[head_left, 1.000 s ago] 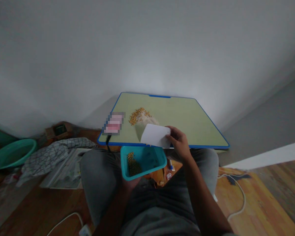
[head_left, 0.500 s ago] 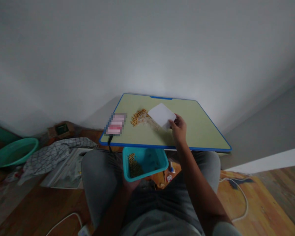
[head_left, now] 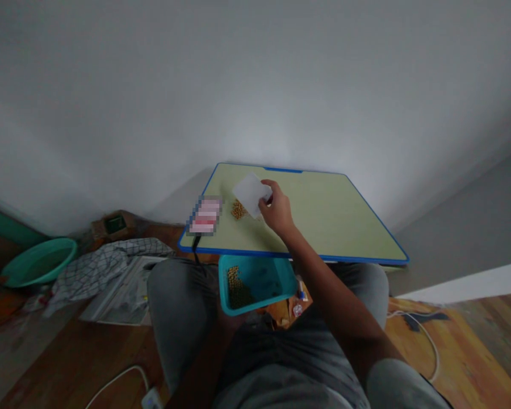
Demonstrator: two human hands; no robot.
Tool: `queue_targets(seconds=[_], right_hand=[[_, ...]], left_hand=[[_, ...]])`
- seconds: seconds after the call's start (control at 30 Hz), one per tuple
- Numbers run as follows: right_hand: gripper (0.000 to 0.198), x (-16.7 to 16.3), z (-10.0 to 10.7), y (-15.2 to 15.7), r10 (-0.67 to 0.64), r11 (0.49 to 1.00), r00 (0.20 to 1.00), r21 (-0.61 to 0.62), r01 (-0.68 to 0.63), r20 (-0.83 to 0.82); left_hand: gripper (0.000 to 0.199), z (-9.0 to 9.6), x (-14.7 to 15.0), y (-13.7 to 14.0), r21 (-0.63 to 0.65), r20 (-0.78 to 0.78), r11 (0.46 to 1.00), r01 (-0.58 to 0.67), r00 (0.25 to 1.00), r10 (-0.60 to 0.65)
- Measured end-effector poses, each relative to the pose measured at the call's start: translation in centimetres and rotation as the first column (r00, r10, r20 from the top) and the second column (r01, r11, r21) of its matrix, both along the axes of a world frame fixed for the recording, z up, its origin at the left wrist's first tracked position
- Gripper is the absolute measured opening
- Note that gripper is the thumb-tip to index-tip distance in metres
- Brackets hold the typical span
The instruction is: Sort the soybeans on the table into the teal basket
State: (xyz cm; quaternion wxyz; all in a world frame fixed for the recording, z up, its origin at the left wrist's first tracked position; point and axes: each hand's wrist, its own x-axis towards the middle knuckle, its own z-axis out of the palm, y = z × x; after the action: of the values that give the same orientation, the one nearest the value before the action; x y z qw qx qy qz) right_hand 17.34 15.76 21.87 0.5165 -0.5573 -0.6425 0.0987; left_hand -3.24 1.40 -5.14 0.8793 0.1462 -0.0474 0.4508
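In my right hand (head_left: 279, 210), thumb and fingers pinch the edge of a thin white card (head_left: 247, 188). The card is tilted over a small heap of yellow beans (head_left: 238, 210) on the pale green tabletop (head_left: 336, 221) and hides part of them. My left hand (head_left: 230, 321), dark and mostly hidden, grips the near left corner of a teal plastic basket (head_left: 258, 305). That basket sits just below the table's front edge, above my lap. Beans (head_left: 238, 287) lie in its left part.
A blurred pink and white item (head_left: 206, 216) with a black strap lies at the table's left side. On the floor to the left are a green basin (head_left: 42, 264), checked cloth (head_left: 97, 261) and cardboard box (head_left: 114, 224). White cables (head_left: 428, 335) run along the floor. A wall stands behind the table.
My right hand has moved left with the white card, which now covers part of the bean heap. The left hand and basket keep their place below the table edge. The view has shifted slightly.
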Motion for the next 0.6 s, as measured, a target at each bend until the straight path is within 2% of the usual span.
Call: queue_targets(seconds=[0.17, 0.3, 0.4, 0.6], right_hand=[[0.063, 1.0, -0.4, 1.0, -0.02, 1.0, 0.998, -0.003, 0.02, 0.062], [0.063, 2.5, -0.1, 2.9, 0.0, 0.999, 0.997, 0.036, -0.002, 0.074], [0.062, 3.6, 0.6, 5.1, 0.005, 0.999, 0.998, 0.04, -0.007, 0.057], [0.061, 5.2, 2.1, 8.3, 0.042, 0.998, 0.993, 0.035, -0.047, 0.114]], left_hand=[[0.073, 2.2, 0.4, 0.0, 0.05, 0.054, 0.998, -0.038, 0.998, 0.035], [0.07, 3.3, 0.6, 0.1, 0.053, 0.045, 0.998, -0.039, 0.998, 0.037], [0.062, 3.1, 0.4, -0.1, 0.032, 0.001, 0.999, -0.03, 1.0, 0.03], [0.063, 2.0, 0.5, -0.2, 0.009, -0.039, 1.0, -0.018, 0.999, 0.018]])
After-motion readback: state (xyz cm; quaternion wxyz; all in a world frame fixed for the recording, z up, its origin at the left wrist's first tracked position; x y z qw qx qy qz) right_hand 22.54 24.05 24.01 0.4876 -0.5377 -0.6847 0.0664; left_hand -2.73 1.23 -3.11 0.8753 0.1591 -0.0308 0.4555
